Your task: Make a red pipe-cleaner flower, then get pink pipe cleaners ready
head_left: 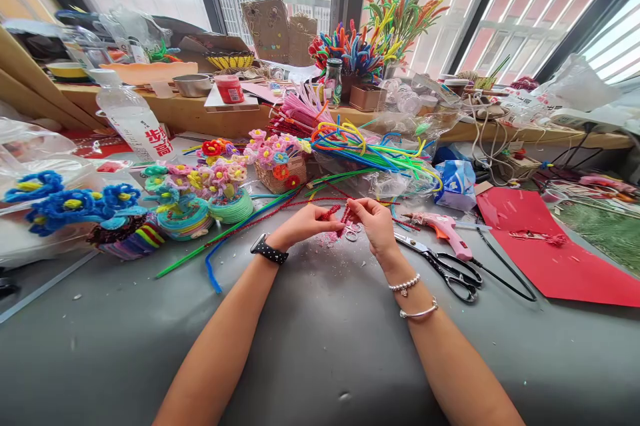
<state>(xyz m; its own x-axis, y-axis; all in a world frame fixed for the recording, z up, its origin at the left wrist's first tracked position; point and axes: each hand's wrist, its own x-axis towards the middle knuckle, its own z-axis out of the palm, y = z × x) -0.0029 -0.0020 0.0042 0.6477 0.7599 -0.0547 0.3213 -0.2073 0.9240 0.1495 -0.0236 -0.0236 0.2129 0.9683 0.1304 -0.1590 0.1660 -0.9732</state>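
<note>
Both hands meet over the middle of the grey table, joined by a bent, glittery red pipe cleaner (344, 221). My left hand (301, 226), with a black watch at the wrist, pinches one part of it between thumb and fingers. From the other side my right hand (373, 223) grips another part near its fingertips. Just beneath the fingers lie small scissors (353, 233) with pale handles, among pink scraps. Large black-handled scissors (445, 269) rest right of my right hand, beside a pink glue gun (447, 231).
Pots of pipe-cleaner flowers (185, 206) and a white-capped bottle (133, 116) stand left. Behind the hands lies a bundle of colourful pipe cleaners (375, 153). Red card (565, 259) covers the right side. A crowded wooden ledge (280, 121) runs under the windows. A black cord (505, 279) trails from the glue gun.
</note>
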